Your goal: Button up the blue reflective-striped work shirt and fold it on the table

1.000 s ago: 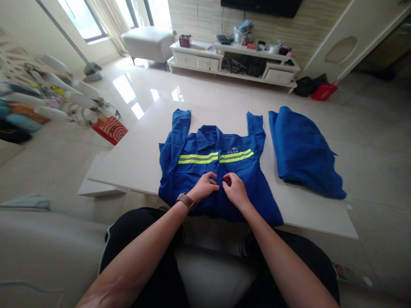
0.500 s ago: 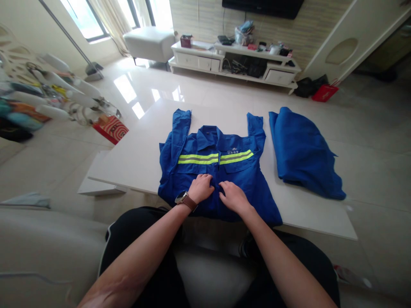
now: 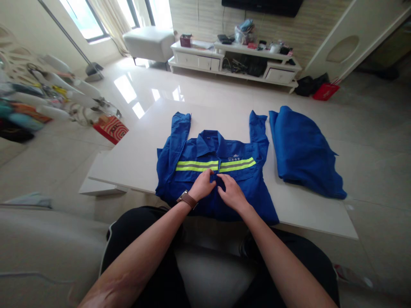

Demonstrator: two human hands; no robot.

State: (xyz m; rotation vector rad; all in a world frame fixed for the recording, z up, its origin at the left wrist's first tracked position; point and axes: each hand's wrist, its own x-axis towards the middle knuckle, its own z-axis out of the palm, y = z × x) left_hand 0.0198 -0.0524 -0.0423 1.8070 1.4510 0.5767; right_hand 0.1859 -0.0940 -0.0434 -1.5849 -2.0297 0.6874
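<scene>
A blue work jacket [image 3: 183, 188] lies front up on the white table [image 3: 135, 145], its collar toward the far side and both sleeves stretched away from me. A yellow-green band with a grey stripe crosses its chest. My left hand [image 3: 202, 186], with a watch on the wrist, is closed on the front opening just below the band. Close beside it, my right hand [image 3: 231, 192] pinches the other edge of the opening. The fingertips hide what lies between them. To the right, a folded blue garment [image 3: 302, 149] rests on the table.
A red paper bag [image 3: 111, 128] stands on the floor left of the table. Beyond the table are a white TV cabinet [image 3: 192, 60] with clutter on it and a pale bench [image 3: 149, 40]. A grey sofa [image 3: 48, 244] is at my left.
The jacket's collar and chest band have shifted slightly toward me, and its right-hand sleeve has moved a little right. My fingers are nearer the band and closer together at the opening.
</scene>
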